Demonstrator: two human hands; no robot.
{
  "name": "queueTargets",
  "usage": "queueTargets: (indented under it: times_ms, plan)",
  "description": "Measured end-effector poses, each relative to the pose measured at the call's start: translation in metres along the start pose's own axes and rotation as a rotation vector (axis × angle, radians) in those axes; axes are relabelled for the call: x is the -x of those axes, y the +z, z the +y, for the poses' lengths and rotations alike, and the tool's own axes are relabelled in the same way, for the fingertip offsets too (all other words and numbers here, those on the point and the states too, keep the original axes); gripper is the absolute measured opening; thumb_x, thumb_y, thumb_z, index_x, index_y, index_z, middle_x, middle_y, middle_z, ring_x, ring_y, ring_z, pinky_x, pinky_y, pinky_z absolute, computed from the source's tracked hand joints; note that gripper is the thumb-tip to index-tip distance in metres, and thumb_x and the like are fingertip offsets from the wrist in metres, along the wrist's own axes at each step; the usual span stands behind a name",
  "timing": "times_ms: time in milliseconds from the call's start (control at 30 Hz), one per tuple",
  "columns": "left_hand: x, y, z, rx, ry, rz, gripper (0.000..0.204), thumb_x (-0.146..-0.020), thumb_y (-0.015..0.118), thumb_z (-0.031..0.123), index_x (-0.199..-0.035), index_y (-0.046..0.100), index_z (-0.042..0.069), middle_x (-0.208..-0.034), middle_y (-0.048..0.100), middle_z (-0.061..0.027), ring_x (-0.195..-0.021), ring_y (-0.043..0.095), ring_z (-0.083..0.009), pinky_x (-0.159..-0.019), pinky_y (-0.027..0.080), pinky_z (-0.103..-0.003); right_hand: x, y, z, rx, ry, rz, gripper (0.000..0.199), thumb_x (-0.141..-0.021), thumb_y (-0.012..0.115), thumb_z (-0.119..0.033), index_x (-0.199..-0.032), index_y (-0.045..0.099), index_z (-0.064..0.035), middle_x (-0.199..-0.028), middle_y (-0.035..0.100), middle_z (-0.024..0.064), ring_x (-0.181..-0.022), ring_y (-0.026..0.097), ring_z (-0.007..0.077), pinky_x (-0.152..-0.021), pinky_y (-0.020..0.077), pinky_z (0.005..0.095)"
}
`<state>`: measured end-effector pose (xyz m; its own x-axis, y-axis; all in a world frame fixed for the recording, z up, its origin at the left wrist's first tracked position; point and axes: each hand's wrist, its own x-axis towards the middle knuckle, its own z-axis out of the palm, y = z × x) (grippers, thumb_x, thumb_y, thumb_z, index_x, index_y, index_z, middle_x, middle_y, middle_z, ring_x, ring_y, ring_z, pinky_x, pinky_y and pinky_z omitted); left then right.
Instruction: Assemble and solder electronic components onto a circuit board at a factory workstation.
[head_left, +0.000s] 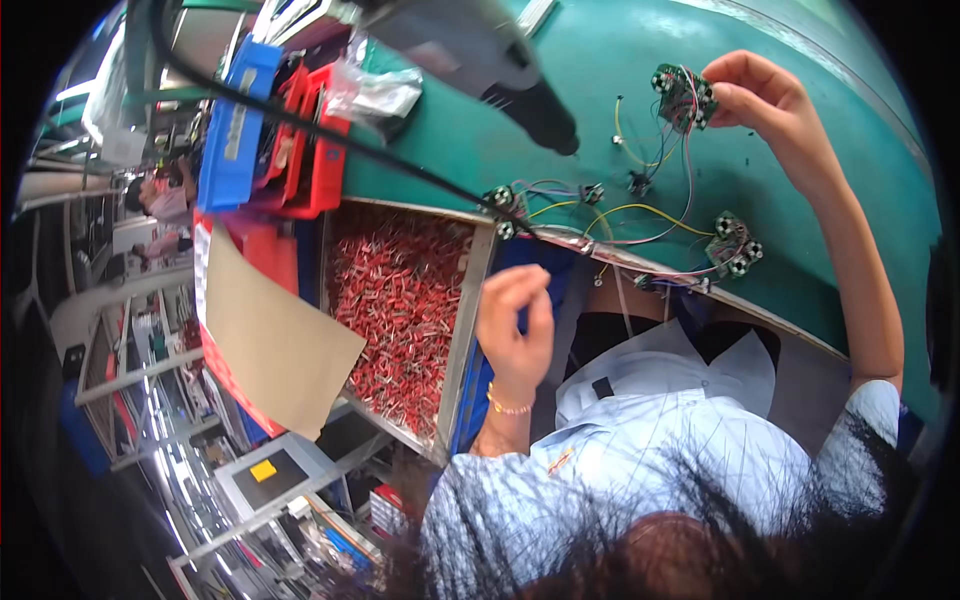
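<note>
Forward, board [685, 99] in right hand [768, 98]

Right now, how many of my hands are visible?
2: the left hand beside the tray of red parts, and the right hand holding a circuit board over the green table.

- The worktop [470, 115] is of a deep green colour.
- The circuit boards [683, 97] are also green, with round parts in black and white.
- One wire [645, 207] is yellow; other wires [690, 175] look pinkish or purple.
- The handheld tool [455, 62] is dark grey, and its tip is black.
- The cable [378, 155] is black.
- One bin [238, 130] is blue; the bins beside it [329, 165] are red.
- The small parts [395, 310] mix red with silvery white.
- The cardboard sheet [275, 340] is plain light brown.
- The shirt [655, 440] is pale blue.
</note>
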<state>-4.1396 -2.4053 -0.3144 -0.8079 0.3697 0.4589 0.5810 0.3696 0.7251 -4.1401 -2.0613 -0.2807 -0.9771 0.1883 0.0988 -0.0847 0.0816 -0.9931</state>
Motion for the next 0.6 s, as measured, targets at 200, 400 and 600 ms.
queueTargets:
  times_ms: [200, 400, 600]
  plan:
    - [-0.042, -0.017, -0.041, -0.106, -0.077, 0.005, 0.043, -0.080, 0.067, 0.008, -0.120, 0.052, 0.003, -0.116, 0.052, -0.0102, -0.107, 0.050, -0.0212, -0.090, 0.043, -0.033, -0.030, -0.004, 0.008, 0.198, 0.076, -0.066, 0.032, -0.090, 0.058, -0.024, -0.116, 0.057, -0.0039, -0.111, 0.061, 0.0058, -0.104, 0.057, 0.0128, -0.089, 0.0470, 0.0298]
    - [-0.058, -0.032, -0.056, -0.220, 0.027, -0.121, 0.073, -0.070, 0.078, 0.018, -0.135, 0.045, 0.008, -0.124, 0.054, -0.0088, -0.112, 0.047, -0.0250, -0.098, 0.035, -0.038, -0.004, 0.035, -0.038, 0.402, -0.201, -0.051, 0.038, -0.088, 0.061, -0.020, -0.123, 0.055, -0.0052, -0.120, 0.058, 0.0087, -0.110, 0.055, 0.0184, -0.091, 0.0459, 0.0331]
    - [-0.055, -0.042, -0.059, -0.080, 0.005, -0.003, 0.074, -0.069, 0.079, 0.012, -0.133, 0.043, 0.007, -0.121, 0.055, -0.0113, -0.109, 0.053, -0.0232, -0.095, 0.041, -0.037, -0.007, 0.084, -0.064, 0.324, -0.312, -0.171, 0.061, -0.088, 0.061, -0.026, -0.140, 0.037, -0.0057, -0.132, 0.049, 0.0109, -0.120, 0.047, 0.0214, -0.099, 0.0379, 0.0356]
